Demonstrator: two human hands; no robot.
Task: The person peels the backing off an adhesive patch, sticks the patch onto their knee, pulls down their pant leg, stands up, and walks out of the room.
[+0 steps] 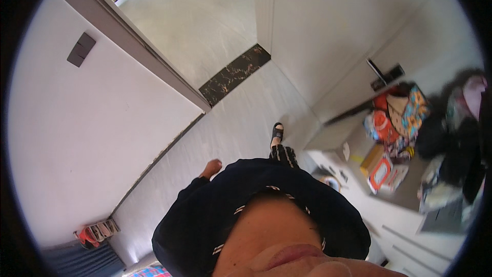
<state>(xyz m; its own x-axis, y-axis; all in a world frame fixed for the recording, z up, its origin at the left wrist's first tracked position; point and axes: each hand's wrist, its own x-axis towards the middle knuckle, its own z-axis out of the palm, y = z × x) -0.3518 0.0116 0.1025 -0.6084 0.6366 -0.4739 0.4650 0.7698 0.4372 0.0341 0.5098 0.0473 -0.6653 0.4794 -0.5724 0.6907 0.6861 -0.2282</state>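
Observation:
My left hand (212, 167) hangs beside my body, out past the dark sleeve, above the grey floor (200, 143). Its fingers look loosely curled, and nothing shows in them. My right hand is out of the picture, hidden behind my dark top (333, 195) or beyond it. One foot in a black open-toed slipper (277, 132) is forward on the floor, below a striped trouser leg (283, 155).
Ahead is a doorway with a black marbled threshold (236, 75). A pale door (328, 36) with a black handle (384, 73) stands at right, beside a cabinet (353, 200) piled with bags and boxes. The white wall (102, 113) at left carries a grey switch plate (81, 50).

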